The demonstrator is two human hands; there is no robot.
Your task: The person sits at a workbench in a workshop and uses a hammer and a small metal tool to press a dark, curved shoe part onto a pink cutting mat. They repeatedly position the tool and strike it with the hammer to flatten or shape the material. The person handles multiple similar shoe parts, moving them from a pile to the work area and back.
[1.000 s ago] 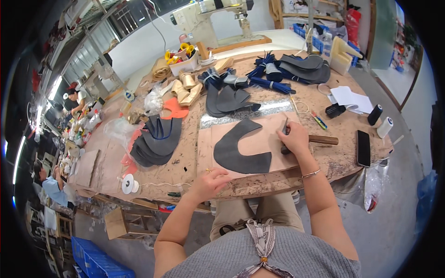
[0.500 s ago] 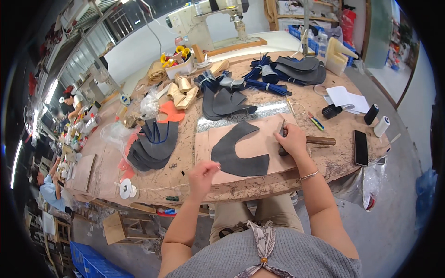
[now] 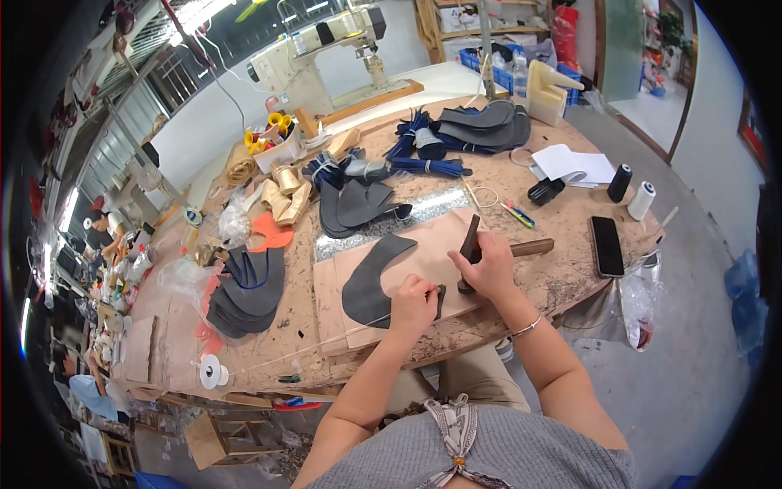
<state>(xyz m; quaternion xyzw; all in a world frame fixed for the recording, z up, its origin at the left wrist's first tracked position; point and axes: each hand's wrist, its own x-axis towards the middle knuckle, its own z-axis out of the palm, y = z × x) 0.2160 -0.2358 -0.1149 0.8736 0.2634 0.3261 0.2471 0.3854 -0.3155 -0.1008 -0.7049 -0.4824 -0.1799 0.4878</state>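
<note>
A dark grey curved piece (image 3: 371, 281), shaped like a shoe upper, lies flat on a pale board (image 3: 330, 314) in front of me. My left hand (image 3: 414, 306) is closed over its near edge, fingers pinched on a thin white tape. That tape runs left, taut, to a white spool (image 3: 213, 372) at the table's near edge; its end is hidden under my fingers. Right of the piece, my right hand (image 3: 490, 267) is wrapped around a hammer (image 3: 533, 247). Its dark head stands up by my thumb and its wooden handle points right.
Stacked grey pieces (image 3: 248, 297) lie left, and more (image 3: 354, 204) lie behind the board. Blue strip bundles (image 3: 428, 166), a snipper (image 3: 518, 213), a phone (image 3: 606, 246) and thread cones (image 3: 642, 200) are around. A sewing machine (image 3: 318, 69) stands at the back.
My left hand has moved right, onto the grey piece's near edge, drawing the tape along. The hammer is now raised with its head upright in my right hand. The view has shifted.
</note>
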